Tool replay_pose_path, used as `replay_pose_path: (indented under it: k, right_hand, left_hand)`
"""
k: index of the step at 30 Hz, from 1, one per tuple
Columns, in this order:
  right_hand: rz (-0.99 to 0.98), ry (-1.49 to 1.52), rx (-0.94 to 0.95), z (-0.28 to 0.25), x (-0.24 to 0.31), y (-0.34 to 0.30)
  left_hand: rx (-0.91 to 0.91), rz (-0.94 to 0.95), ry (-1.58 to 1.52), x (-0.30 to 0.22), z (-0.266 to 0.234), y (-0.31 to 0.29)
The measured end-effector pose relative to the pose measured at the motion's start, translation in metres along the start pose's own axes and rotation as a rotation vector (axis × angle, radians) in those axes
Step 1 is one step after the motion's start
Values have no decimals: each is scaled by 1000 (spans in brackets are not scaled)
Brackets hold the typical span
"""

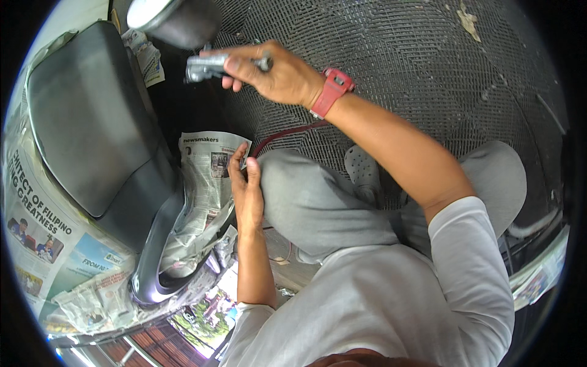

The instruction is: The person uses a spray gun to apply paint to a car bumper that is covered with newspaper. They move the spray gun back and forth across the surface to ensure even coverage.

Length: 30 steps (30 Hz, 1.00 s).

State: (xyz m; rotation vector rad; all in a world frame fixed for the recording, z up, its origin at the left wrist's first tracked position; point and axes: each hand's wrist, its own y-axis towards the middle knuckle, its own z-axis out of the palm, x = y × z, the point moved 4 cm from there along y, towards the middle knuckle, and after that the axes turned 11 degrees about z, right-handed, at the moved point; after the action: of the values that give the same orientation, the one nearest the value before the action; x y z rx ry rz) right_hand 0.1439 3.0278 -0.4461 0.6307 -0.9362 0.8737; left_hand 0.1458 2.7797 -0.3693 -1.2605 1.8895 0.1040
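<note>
I see the right hand [278, 73] closed around what looks like a metal spray gun [206, 66], though blur hides its finer parts; it is held over the left edge of the black floor mat [391, 67], just beside a dark cup [183, 25]. The left hand [247, 196] has its fingers stretched and thumb apart at a newspaper sheet's [205, 183] right edge; I cannot tell whether they touch. Left of that sheet I see a dark grey panel [85, 116].

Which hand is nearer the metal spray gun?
Right: the right hand grips the spray gun. The left hand is apart from it, beside the newspaper sheet.
</note>
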Motion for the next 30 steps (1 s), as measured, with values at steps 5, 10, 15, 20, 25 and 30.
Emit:
replay_pose_path:
  k: [5, 10, 15, 20, 25, 30]
  right_hand:
    - [139, 79, 138, 30, -26, -3]
    - [167, 57, 74, 20, -9, 21]
    - [27, 35, -59, -18, 32, 70]
    - [-105, 47, -65, -22, 51, 85]
    - [-135, -76, -103, 1, 38, 35]
    - [-231, -214, 47, 37, 9, -23]
  left_hand:
    - [22, -21, 239, -11, -7, -21]
    - [-54, -18, 276, 2, -10, -57]
    - [-179, -43, 188, 9, -16, -84]
    - [-223, -58, 154, 12, -22, -93]
    - [-194, -109, 137, 13, -25, -83]
    - [-165, -149, 120, 18, -27, -66]
